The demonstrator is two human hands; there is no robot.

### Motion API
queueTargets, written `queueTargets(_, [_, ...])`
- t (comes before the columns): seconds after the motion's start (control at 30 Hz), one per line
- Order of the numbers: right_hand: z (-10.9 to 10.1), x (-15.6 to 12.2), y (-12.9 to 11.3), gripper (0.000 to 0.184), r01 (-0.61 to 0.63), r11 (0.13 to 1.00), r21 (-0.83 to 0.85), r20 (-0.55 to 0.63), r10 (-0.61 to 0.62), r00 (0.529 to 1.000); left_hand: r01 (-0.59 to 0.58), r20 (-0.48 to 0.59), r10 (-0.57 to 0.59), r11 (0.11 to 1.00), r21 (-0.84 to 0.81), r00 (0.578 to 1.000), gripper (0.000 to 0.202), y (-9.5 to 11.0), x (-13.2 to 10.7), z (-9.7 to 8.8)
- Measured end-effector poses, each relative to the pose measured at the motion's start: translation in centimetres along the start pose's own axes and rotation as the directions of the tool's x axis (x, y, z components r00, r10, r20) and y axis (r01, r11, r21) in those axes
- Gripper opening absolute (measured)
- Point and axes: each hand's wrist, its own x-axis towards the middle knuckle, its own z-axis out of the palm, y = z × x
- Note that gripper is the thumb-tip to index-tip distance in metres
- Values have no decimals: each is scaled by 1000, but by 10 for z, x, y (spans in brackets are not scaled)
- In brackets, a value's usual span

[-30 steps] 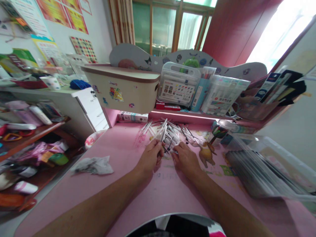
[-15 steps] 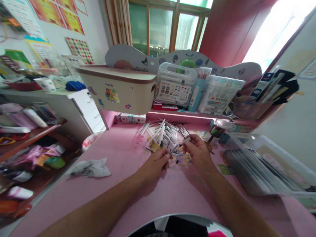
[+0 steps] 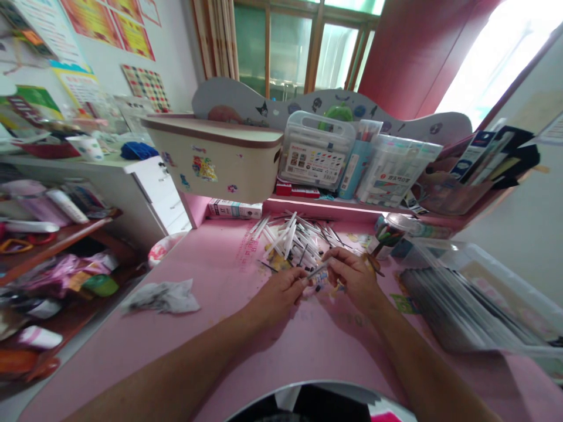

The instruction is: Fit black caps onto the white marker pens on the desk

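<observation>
Over the pink desk (image 3: 185, 346), my left hand (image 3: 284, 288) pinches one end of a thin, grey-white pen-like stick (image 3: 318, 270). My right hand (image 3: 352, 275) has its fingers closed on the other end, so the stick spans the short gap between both hands. Just beyond them lies a loose pile of slim white tubes (image 3: 290, 234), with dark thin rods mixed in. A small black piece (image 3: 318, 288) rests on the desk below the stick. The fingertips partly hide both ends of the stick.
At right stands a clear plastic box (image 3: 497, 264) holding many grey sticks (image 3: 461, 310). A crumpled tissue (image 3: 162, 297) lies at left. Behind the pile, a shelf carries a cream bin (image 3: 220, 164) and marker cases (image 3: 316, 149). A jar of pens (image 3: 391, 228) stands at the back right.
My right hand has moved slightly left and down towards my left hand. The dark rod and the white piece, held apart at an angle before, now line up as one stick.
</observation>
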Motion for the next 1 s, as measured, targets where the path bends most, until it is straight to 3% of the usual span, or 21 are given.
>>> queueTargets(0.13, [3, -2, 3, 21, 20, 999, -29, 30, -20, 999, -76, 27, 72, 973, 219, 997, 20, 9, 1, -3])
queueTargets(0.23, [8, -5, 6, 22, 22, 1000, -9, 35, -22, 999, -197, 67, 187, 865, 461, 980, 22, 21, 1, -4])
queueTargets(0.33, [11, -6, 8, 23, 18, 999, 27, 25, -19, 999, -234, 80, 231, 784, 575, 970, 25, 25, 1, -4])
queueTargets(0.67, [12, -3, 19, 32, -18, 993, 116, 41, 14, 999, -228, 117, 224, 574, 786, 968, 35, 15, 3, -8])
queueTargets(0.8, [15, -4, 19, 29, -19, 995, 101, 45, 15, 999, -220, 114, 226, 528, 820, 968, 35, 16, 3, -7])
queueTargets(0.9, [13, 0, 11, 29, -8, 1000, 12, 50, 8, 999, -214, 105, 224, 548, 808, 969, 33, 20, 3, -5])
queueTargets(1.0, [-1, 5, -10, 28, -17, 962, -271, 77, 39, 996, -222, 102, 226, 603, 766, 969, 31, 27, 2, -2])
